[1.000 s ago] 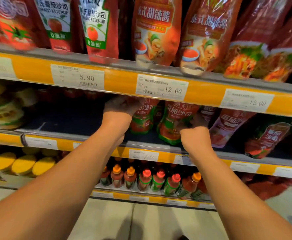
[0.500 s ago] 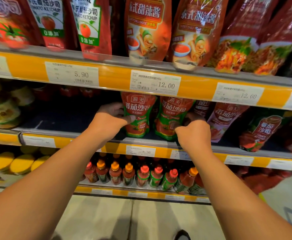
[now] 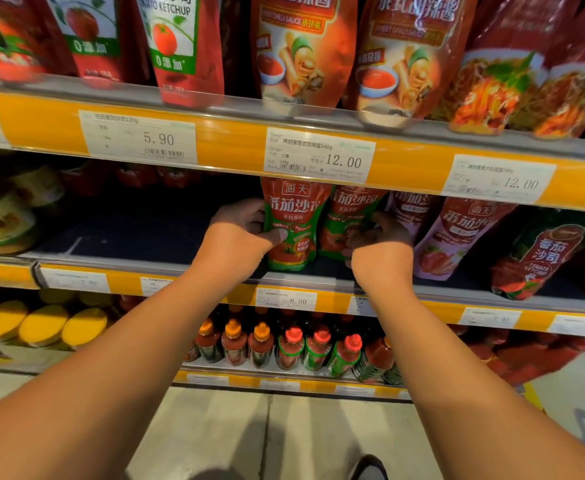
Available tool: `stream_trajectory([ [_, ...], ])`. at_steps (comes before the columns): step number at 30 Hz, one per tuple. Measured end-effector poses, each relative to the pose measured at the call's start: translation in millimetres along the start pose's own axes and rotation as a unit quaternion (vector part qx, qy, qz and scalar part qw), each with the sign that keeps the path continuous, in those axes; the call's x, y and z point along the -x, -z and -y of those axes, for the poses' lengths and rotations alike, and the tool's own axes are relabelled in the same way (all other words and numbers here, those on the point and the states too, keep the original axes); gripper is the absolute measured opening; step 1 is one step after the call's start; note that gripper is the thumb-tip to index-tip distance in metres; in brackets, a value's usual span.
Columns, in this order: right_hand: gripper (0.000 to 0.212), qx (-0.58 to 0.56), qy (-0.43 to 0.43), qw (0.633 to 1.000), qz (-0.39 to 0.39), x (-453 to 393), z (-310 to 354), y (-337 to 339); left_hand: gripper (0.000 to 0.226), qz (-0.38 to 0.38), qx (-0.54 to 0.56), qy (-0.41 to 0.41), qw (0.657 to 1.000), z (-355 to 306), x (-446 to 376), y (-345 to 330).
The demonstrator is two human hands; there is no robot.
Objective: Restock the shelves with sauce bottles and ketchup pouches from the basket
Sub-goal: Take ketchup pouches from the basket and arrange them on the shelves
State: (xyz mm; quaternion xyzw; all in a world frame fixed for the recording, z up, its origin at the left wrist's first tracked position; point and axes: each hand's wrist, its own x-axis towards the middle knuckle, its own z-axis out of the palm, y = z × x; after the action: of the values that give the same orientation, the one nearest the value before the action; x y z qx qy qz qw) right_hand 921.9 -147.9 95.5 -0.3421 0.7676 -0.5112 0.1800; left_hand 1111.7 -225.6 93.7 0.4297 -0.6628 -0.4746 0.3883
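Two red-and-green ketchup pouches stand upright side by side on the middle shelf [image 3: 194,268]. My left hand [image 3: 239,233] grips the left pouch [image 3: 294,223] at its left edge, thumb pressed on its front. My right hand [image 3: 381,240] holds the right pouch [image 3: 346,216] at its right side, fingers curled round the edge. More ketchup pouches [image 3: 457,233] lean to the right of them. Sauce bottles [image 3: 291,348] with orange and red caps line the shelf below. The basket is out of view.
The upper shelf carries ketchup and sweet chilli pouches [image 3: 304,53] behind a yellow price rail [image 3: 235,147]. Left of my hands the middle shelf shows bare dark surface, then jars [image 3: 3,220]. Yellow-lidded tubs [image 3: 41,323] sit lower left. Grey floor lies below.
Both pouches have come forward and down into fuller view under the price rail. My hands have shifted lower along them, and the view has tilted a little downward.
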Motion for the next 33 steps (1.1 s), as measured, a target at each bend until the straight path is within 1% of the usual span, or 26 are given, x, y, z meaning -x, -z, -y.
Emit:
stream_trajectory([
  [2, 0.023, 0.009, 0.012, 1.0, 0.002, -13.7, -14.5, -4.8, 0.037, -0.013, 0.002, 0.001, 1.0, 2.1, -4.5, -4.9],
  [5, 0.015, 0.019, 0.022, 0.999, -0.014, -22.3, -18.9, -7.8, 0.039, -0.026, 0.002, 0.002, 1.0, 5.3, -11.1, -12.3],
  [7, 0.015, 0.008, 0.04, 0.999, 0.002, -29.3, -27.4, -7.5, 0.039, -0.033, -0.005, -0.004, 0.999, 7.5, -14.8, -16.6],
  [8, 0.017, 0.011, 0.042, 0.999, -0.009, -23.5, -19.6, -4.8, 0.039, -0.037, -0.01, -0.007, 0.999, 8.4, -16.3, -18.1],
  [13, 0.023, 0.019, 0.04, 0.999, -0.006, -7.7, 0.7, 2.8, 0.039, -0.043, -0.02, -0.004, 0.999, 8.6, -22.1, -23.0],
  [16, 0.037, 0.007, 0.007, 1.0, 0.008, -4.7, 1.0, 5.1, 0.04, -0.04, -0.026, 0.001, 0.999, 7.3, -21.5, -24.4],
  [17, 0.038, 0.002, -0.002, 1.0, 0.006, -3.8, 1.5, 6.3, 0.041, -0.039, -0.03, 0.003, 0.999, 6.8, -20.7, -24.0],
  [19, 0.033, -0.006, -0.017, 1.0, 0.003, -1.0, 3.9, 10.1, 0.043, -0.036, -0.034, 0.011, 0.999, 4.6, -17.5, -21.7],
  [22, 0.034, -0.038, -0.06, 0.997, 0.014, 8.9, 10.6, 14.3, 0.047, -0.026, -0.02, 0.024, 0.999, 0.6, -8.3, -13.0],
  [25, 0.006, -0.017, -0.069, 0.997, 0.041, 21.1, 16.1, 20.5, 0.037, -0.003, -0.034, 0.033, 0.999, -4.3, 6.1, 9.7],
  [26, 0.003, -0.01, -0.065, 0.996, 0.056, 26.5, 19.3, 21.4, 0.032, 0.014, -0.05, 0.037, 0.998, -7.1, 12.0, 21.2],
  [28, 0.008, -0.009, -0.051, 0.993, 0.105, 39.6, 27.5, 18.2, 0.02, 0.056, -0.085, 0.056, 0.993, -16.7, 27.4, 47.9],
  [30, 0.006, 0.009, -0.03, 0.986, 0.163, 55.3, 37.0, 10.5, 0.013, 0.083, -0.092, 0.068, 0.99, -27.1, 45.6, 78.9],
  [31, 0.005, 0.018, -0.012, 0.981, 0.194, 64.6, 42.4, 4.8, 0.012, 0.085, -0.086, 0.07, 0.99, -31.8, 55.5, 95.8],
  [33, 0.007, 0.05, 0.043, 0.965, 0.254, 86.5, 54.4, -9.5, 0.011, 0.065, -0.089, 0.073, 0.991, -36.0, 80.8, 134.7],
])
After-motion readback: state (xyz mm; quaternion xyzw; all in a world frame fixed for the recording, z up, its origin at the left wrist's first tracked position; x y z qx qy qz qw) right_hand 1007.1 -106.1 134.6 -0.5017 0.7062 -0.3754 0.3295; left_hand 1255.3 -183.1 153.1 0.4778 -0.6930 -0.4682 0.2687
